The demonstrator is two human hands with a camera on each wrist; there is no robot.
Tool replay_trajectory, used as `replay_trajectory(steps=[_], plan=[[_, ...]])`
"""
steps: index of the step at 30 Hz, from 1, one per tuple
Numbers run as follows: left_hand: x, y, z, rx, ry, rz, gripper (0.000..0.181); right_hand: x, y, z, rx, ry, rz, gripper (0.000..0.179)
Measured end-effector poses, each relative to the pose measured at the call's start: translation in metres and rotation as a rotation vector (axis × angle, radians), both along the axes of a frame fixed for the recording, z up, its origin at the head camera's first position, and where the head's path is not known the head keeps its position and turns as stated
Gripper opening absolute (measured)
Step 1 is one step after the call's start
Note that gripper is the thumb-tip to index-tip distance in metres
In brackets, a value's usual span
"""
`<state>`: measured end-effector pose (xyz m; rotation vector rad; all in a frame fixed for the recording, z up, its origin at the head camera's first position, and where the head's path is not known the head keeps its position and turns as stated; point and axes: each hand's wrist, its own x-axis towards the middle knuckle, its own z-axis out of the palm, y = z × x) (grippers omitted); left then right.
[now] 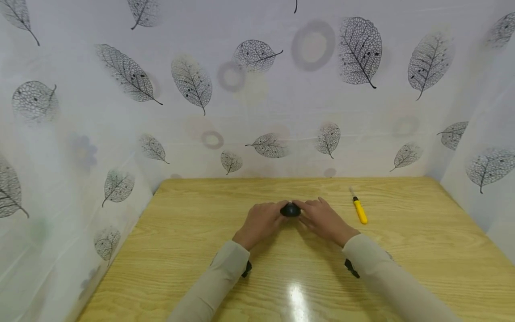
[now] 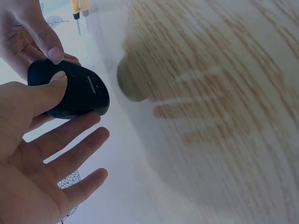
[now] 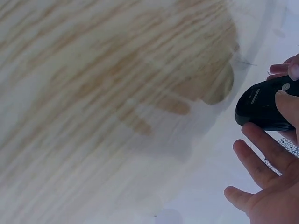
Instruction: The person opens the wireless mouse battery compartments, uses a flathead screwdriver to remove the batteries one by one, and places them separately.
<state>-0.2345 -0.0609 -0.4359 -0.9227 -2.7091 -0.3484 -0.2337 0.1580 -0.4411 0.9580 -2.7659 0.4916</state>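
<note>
A black computer mouse (image 1: 290, 209) is held up between both hands over the wooden table. My left hand (image 1: 263, 221) pinches it from the left, and in the left wrist view its thumb presses on the mouse's underside (image 2: 77, 91), where a small label shows. The other fingers of that hand (image 2: 35, 172) spread out below. From the right side my right hand (image 1: 325, 220) grips the same mouse; in the right wrist view its thumb lies on the underside near a small round mark (image 3: 286, 86), with three fingers fanned out beneath.
A screwdriver (image 1: 360, 211) with a yellow handle lies on the table to the right of the right hand, its shaft pointing to the back. The wooden table (image 1: 181, 232) ends at a white leaf-printed curtain (image 1: 225, 107), which also hangs along both sides.
</note>
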Motion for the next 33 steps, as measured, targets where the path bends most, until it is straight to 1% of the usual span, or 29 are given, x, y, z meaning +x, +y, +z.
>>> replay_trajectory(steps=[4, 9, 14, 18, 22, 25, 30, 33], plan=[[0.0013, 0.0005, 0.003, 0.011, -0.008, 0.02, 0.036, 0.0011, 0.0016, 0.0028, -0.015, 0.03, 0.002, 0.046], [0.0016, 0.0011, 0.004, 0.005, -0.027, 0.048, 0.04, 0.0016, 0.0029, 0.0043, -0.022, 0.071, 0.016, 0.042], [0.0012, 0.0012, 0.0043, 0.033, -0.05, 0.034, 0.04, 0.0022, 0.0036, 0.0054, -0.052, 0.063, 0.017, 0.043], [0.0031, 0.0004, 0.0076, 0.075, -0.083, 0.017, 0.041, 0.0029, 0.0035, 0.0068, -0.078, 0.036, 0.035, 0.042], [0.004, 0.0005, 0.0104, 0.105, -0.131, 0.01, 0.042, 0.0034, 0.0042, 0.0071, -0.12, -0.034, 0.064, 0.039], [0.0027, 0.0011, 0.0109, 0.129, -0.162, 0.011, 0.042, 0.0029, 0.005, 0.0065, -0.149, -0.076, 0.082, 0.036], [-0.0002, 0.0024, 0.0108, 0.161, -0.208, 0.023, 0.043, 0.0008, 0.0049, 0.0058, -0.19, -0.106, 0.101, 0.03], [-0.001, 0.0026, 0.01, 0.184, -0.229, 0.022, 0.042, 0.0, 0.0048, 0.0054, -0.215, -0.138, 0.096, 0.026]])
